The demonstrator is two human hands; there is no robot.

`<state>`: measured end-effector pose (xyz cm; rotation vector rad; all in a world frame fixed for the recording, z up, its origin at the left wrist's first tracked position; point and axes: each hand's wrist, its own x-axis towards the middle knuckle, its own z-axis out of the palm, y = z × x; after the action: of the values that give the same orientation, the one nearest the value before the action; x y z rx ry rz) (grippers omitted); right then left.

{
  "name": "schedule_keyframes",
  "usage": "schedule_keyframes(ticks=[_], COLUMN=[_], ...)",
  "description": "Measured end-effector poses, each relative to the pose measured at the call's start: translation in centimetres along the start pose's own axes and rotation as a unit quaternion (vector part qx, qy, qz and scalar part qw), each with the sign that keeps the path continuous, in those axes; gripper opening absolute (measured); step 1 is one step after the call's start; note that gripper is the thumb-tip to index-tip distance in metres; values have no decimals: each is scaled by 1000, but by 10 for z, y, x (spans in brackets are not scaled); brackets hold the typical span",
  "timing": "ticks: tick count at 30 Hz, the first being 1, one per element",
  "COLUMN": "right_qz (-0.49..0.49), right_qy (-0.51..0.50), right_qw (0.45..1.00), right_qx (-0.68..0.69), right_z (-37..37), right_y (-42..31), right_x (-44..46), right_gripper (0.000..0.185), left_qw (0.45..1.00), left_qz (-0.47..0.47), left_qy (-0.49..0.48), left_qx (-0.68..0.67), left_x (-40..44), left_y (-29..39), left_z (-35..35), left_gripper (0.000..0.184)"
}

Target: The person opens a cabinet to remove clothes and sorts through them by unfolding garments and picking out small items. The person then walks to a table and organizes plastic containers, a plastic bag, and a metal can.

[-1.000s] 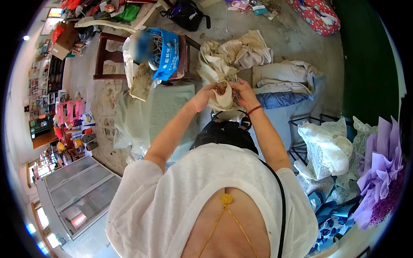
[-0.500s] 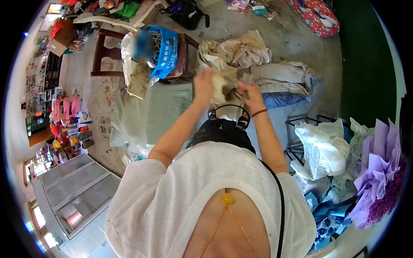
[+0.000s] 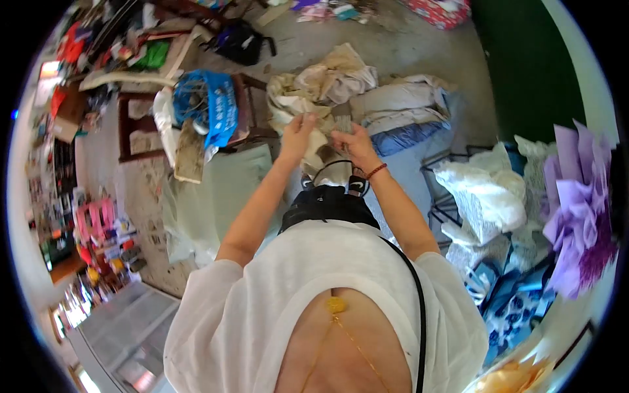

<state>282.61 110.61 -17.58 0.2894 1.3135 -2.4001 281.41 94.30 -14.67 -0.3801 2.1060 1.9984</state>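
My right hand (image 3: 356,145) is closed around a small flat grey-brown rectangular piece (image 3: 342,120); its exact kind does not show. To its left, my left hand (image 3: 298,136) has its fingers pressed together against a crumpled beige cloth (image 3: 295,98). Whether those fingers grip the cloth or something small is hidden. The stained beige fabric spreads over the floor in front of my feet and continues below both hands. Just beyond my right hand lies a folded beige and blue padded bundle (image 3: 406,108).
At left a wooden chair (image 3: 244,108) bears a blue bag (image 3: 221,108) and a dirty board (image 3: 190,150). Pale green wrapped slabs (image 3: 223,190) lie below it. White-wrapped bundles (image 3: 485,196) and purple flower wrapping (image 3: 573,209) stand at right. A black backpack (image 3: 239,42) is farther off.
The view has shifted, so the surroundings sit lower and farther left. My hands, blurred by motion before, are now sharper, and the grey-brown piece in my right hand shows more clearly.
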Motion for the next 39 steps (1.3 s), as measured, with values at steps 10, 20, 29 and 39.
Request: schedule_keyframes(ticks=[10, 20, 29, 39], right_qz=[24, -131, -350, -453], right_qy=[-29, 195, 476, 618], right_qw=[988, 960, 734, 506], right_qx=[-149, 151, 336, 396], right_z=[-53, -99, -1, 71], right_y=[-10, 40, 201, 310], right_x=[-57, -285, -502, -678], right_gripper=[20, 29, 13, 9], left_qw=[950, 944, 876, 823], left_qz=[-60, -67, -249, -258], left_qy=[-273, -298, -398, -405], left_qx=[139, 125, 112, 304], left_x=[-28, -10, -22, -81], left_y=[12, -32, -127, -193], left_z=[59, 55, 29, 41], left_gripper=[29, 40, 39, 33])
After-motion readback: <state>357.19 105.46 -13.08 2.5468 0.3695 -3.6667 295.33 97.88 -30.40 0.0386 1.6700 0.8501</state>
